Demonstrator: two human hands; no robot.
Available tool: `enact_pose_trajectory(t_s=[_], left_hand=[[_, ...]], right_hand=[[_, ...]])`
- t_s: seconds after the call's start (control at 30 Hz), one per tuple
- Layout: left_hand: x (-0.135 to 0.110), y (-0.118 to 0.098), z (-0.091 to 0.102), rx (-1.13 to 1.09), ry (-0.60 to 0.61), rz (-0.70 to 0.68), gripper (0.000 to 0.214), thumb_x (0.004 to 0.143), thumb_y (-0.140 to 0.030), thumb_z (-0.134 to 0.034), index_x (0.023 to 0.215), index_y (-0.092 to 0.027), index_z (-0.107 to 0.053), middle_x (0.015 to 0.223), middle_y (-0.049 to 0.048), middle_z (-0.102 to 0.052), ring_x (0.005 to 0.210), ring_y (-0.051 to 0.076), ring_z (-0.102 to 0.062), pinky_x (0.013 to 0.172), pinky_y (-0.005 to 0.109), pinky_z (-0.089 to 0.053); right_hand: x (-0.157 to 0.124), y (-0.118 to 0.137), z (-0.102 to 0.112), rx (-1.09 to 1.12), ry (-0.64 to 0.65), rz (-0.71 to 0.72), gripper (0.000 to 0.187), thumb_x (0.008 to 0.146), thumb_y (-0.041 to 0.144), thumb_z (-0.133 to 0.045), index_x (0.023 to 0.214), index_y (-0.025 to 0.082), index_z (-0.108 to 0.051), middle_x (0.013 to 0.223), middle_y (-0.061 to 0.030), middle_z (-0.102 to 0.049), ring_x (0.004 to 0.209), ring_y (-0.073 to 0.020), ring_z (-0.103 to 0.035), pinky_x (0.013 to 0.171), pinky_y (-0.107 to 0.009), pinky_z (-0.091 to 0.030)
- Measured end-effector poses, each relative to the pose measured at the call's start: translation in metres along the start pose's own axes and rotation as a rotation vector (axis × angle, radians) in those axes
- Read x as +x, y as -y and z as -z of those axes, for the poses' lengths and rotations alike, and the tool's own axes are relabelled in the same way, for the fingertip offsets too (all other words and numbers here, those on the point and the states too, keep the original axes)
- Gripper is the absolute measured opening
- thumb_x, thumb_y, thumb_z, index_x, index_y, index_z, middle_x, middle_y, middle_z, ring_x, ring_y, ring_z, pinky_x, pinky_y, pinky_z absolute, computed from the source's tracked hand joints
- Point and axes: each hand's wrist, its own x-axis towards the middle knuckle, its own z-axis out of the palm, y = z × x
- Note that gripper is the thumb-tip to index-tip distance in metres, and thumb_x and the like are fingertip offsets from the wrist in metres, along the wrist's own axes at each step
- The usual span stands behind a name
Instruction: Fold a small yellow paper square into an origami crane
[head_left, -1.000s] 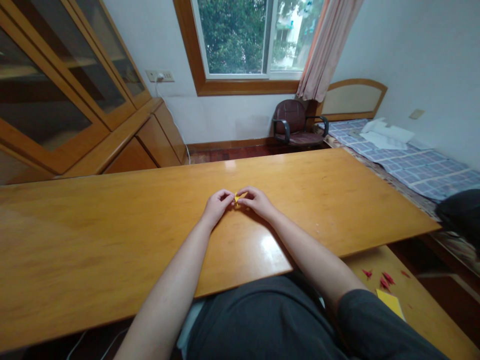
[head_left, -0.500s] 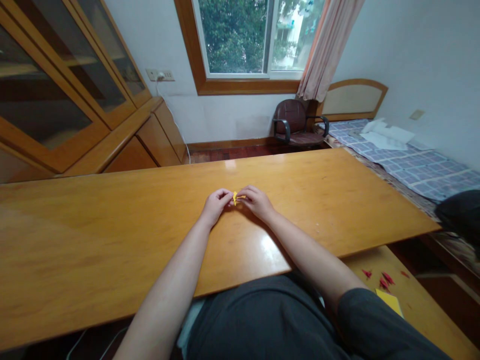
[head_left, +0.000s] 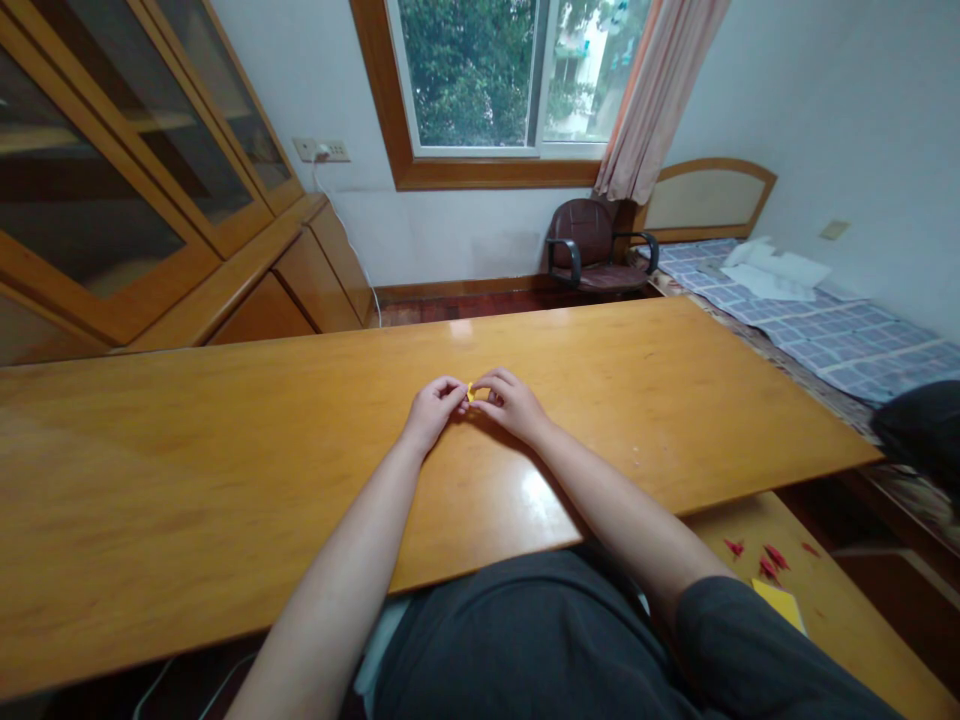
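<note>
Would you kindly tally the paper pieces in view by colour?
Yellow: 2, the folded piece pinched between left hand and right hand, and a sheet on the side bench.
Red: 4 small folded pieces on that bench.
Total: 6.

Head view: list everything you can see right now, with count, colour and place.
folded paper: one, yellow, pinched between both hands
table: one, orange-brown wood, under the hands
bench: one, wood, lower right
red paper pieces: several, red, on the bench
flat sheet: one, yellow, on the bench
cabinet: one, wood and glass, left
chair: one, dark red, beyond the table
bed: one, blue checked, far right
left hand: one, fingers on the paper
right hand: one, fingers on the paper
</note>
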Motion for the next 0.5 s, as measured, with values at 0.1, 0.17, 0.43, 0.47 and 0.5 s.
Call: enact_pose_trajectory(t_s=[0.1,0.17,0.43,0.47,0.5], left_hand=[[-0.0005,-0.0010,-0.0005,-0.010,0.008,0.016,0.036,0.073,-0.050,-0.075,0.078,-0.016,-0.063,0.064,0.0000,-0.065,0.057,0.012,-0.058,0.058,0.024,-0.045],[-0.0007,-0.0021,-0.0010,-0.019,0.013,0.029,0.037,0.072,-0.050,-0.075,0.078,-0.016,-0.063,0.064,0.0000,-0.065,0.057,0.012,-0.059,0.058,0.024,-0.046],[-0.0008,-0.0045,-0.0012,-0.066,0.058,0.020,0.035,0.074,-0.048,-0.074,0.082,-0.016,-0.063,0.060,-0.0019,-0.062,0.054,0.013,-0.057,0.053,0.024,-0.047],[-0.0010,-0.0042,-0.0010,-0.072,0.061,0.020,0.035,0.074,-0.048,-0.074,0.082,-0.016,-0.063,0.061,-0.0017,-0.062,0.054,0.013,-0.057,0.053,0.023,-0.047],[-0.0010,-0.0036,-0.0008,-0.076,0.062,0.018,0.034,0.075,-0.047,-0.074,0.083,-0.015,-0.064,0.062,-0.0014,-0.063,0.055,0.013,-0.057,0.054,0.023,-0.047]], right_hand=[[0.0001,0.0010,0.0009,-0.004,0.002,0.022,0.023,0.091,0.034,-0.065,0.108,0.020,-0.069,0.106,-0.0068,-0.063,0.069,-0.0104,-0.054,0.071,-0.025,-0.048],[0.0003,0.0013,0.0012,-0.010,-0.010,0.032,0.022,0.091,0.034,-0.065,0.108,0.020,-0.070,0.105,-0.0068,-0.063,0.069,-0.0103,-0.055,0.071,-0.025,-0.049],[-0.0007,0.0001,0.0006,-0.068,-0.069,0.087,0.020,0.093,0.034,-0.064,0.105,0.021,-0.074,0.100,-0.0065,-0.068,0.072,-0.0114,-0.058,0.068,-0.023,-0.049],[-0.0010,-0.0004,0.0005,-0.078,-0.079,0.096,0.020,0.093,0.034,-0.064,0.104,0.021,-0.074,0.099,-0.0066,-0.068,0.073,-0.0118,-0.059,0.068,-0.023,-0.049],[-0.0012,-0.0010,0.0004,-0.087,-0.088,0.106,0.020,0.093,0.034,-0.064,0.104,0.021,-0.074,0.099,-0.0067,-0.068,0.075,-0.0122,-0.060,0.069,-0.023,-0.049]])
